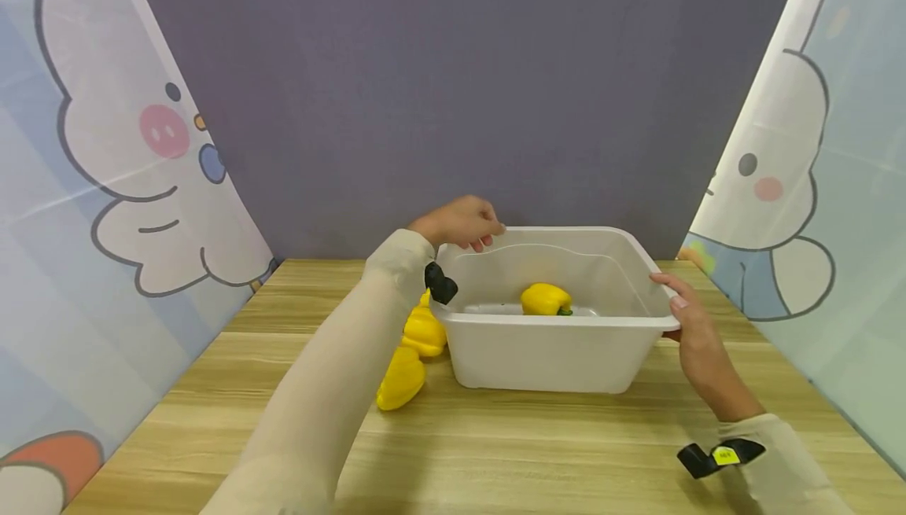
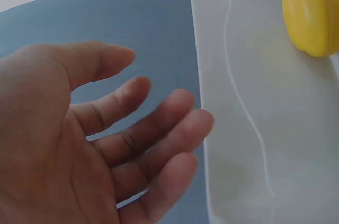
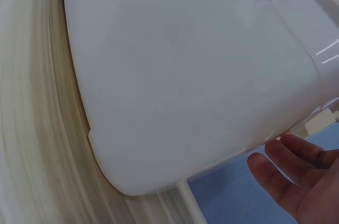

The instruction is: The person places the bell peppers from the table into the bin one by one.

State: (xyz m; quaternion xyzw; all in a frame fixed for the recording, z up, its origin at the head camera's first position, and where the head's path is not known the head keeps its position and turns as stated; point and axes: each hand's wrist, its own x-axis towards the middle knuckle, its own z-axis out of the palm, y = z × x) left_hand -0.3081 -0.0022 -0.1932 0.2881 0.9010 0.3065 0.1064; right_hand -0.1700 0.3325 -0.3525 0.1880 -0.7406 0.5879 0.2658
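Note:
A white plastic basin (image 1: 559, 354) stands on the wooden table with one yellow bell pepper (image 1: 545, 299) inside. My left hand (image 1: 462, 222) is over the basin's far left corner, near the rim. In the left wrist view, its loosely bent fingers (image 2: 175, 131) have nothing between them and appear just off the wall. The right hand (image 1: 697, 342) grips the basin's right rim, thumb on top. From the right wrist camera, its fingers (image 3: 294, 166) reach under the basin's edge. More yellow bell peppers (image 1: 402, 380) lie left of the basin, partly hidden by my left sleeve.
A dark grey panel (image 1: 453, 90) rises behind the wooden table (image 1: 538, 452). Cartoon-printed curtains flank it, one on the left (image 1: 92, 208) and one on the right (image 1: 821, 263). Each wrist wears a black strap-on camera.

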